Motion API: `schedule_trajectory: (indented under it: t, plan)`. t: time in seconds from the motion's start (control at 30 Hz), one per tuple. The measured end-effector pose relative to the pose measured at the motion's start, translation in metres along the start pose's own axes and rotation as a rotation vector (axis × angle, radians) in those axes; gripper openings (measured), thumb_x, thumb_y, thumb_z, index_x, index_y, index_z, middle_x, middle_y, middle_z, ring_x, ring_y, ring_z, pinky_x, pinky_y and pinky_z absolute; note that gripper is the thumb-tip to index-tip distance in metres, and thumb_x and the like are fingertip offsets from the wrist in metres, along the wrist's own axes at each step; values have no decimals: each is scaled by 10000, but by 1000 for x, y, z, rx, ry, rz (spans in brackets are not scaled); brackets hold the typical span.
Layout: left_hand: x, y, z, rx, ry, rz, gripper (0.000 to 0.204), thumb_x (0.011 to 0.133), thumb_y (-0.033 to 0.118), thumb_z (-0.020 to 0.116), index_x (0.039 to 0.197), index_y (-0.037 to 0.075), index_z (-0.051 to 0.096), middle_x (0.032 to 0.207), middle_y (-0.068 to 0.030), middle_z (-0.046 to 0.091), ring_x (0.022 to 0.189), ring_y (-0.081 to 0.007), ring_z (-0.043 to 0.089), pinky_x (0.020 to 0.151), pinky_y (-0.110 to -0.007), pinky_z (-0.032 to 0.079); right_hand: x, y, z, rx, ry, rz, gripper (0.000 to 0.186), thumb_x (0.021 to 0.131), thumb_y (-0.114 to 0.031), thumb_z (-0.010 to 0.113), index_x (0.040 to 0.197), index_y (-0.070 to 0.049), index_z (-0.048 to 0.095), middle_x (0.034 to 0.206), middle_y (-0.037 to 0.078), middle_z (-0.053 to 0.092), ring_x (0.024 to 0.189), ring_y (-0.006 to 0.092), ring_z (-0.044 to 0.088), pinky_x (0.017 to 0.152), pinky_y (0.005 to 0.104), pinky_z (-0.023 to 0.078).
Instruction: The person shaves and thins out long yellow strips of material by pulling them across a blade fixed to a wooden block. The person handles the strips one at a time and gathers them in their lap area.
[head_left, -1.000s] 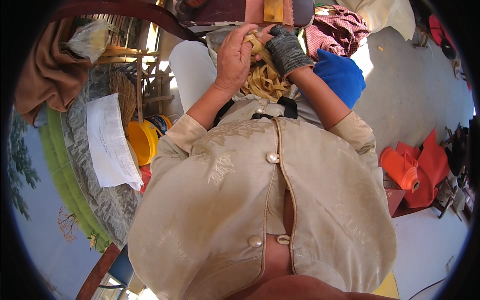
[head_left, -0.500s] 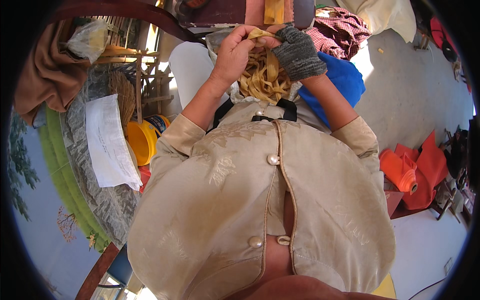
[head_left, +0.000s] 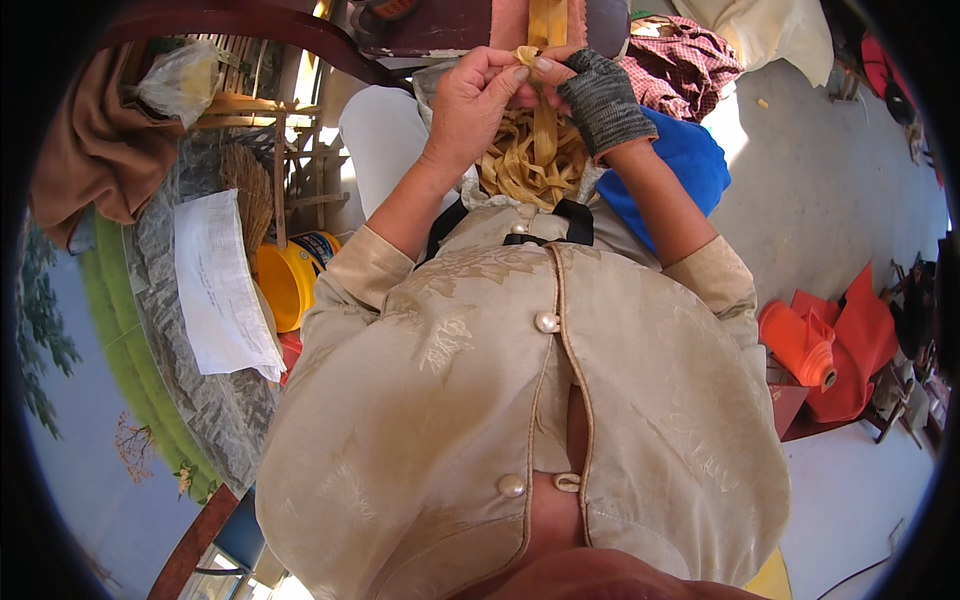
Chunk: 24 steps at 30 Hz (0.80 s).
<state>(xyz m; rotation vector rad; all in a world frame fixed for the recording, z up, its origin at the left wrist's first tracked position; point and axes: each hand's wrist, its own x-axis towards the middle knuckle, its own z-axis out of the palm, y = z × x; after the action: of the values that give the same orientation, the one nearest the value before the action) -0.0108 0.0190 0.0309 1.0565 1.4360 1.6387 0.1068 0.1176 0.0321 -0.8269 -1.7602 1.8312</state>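
Observation:
My left hand (head_left: 480,105) is closed on a bunched piece of yellow strip (head_left: 526,62), thumb and fingers pinched. My right hand (head_left: 590,100), in a grey fingerless glove, grips the same strip from the right, its bare thumb beside my left thumb. A length of the strip hangs below my hands onto a heap of yellow strips (head_left: 520,175) in my lap. Just beyond my hands, a flat yellow band (head_left: 547,20) lies on a pink cloth over a dark maroon surface (head_left: 440,30).
A blue cloth (head_left: 680,175) and checked cloth (head_left: 680,60) lie to my right, orange-red rolls and sheets (head_left: 795,340) farther down. A yellow bucket (head_left: 280,295), white sack (head_left: 220,280), brown cloth (head_left: 100,140) and wooden racks (head_left: 280,165) stand or lie to my left.
My right hand has shifted slightly right and down. The bunched strip between my fingers has changed shape and sits slightly higher, with more of the hanging length showing below.

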Motion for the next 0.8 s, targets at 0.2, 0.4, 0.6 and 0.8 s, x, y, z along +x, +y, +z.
schedule_trajectory:
  t: [0.2,0.4,0.6,0.8]
  plan:
    - [10,16,-19,325,12,128,67,868,62,546,855,10,585,727,-18,608,651,-73,582,615,-218,493,10,1,-33,571,18,233,264,861,-344,553,848,-80,553,513,-20,391,409,67,283,376,197,214]
    - [8,26,-22,817,95,362,190,825,95,597,1012,65,587,920,-24,615,815,-166,604,715,-269,482,9,6,-26,303,-26,138,128,823,-196,621,834,-90,550,570,-2,472,462,60,394,395,189,268]
    - [-11,9,-8,1017,-180,253,323,778,43,564,1089,121,532,1000,-66,557,901,-280,565,726,-356,475,0,17,4,-21,-188,215,191,808,-231,640,805,-63,549,532,14,489,391,88,399,365,228,302]
    - [-4,-10,-39,1160,-208,520,315,701,35,580,1002,124,545,955,-47,553,832,-263,574,684,-353,472,-13,18,11,-106,-298,160,320,828,-332,579,723,-30,565,525,21,486,458,112,442,433,260,337]
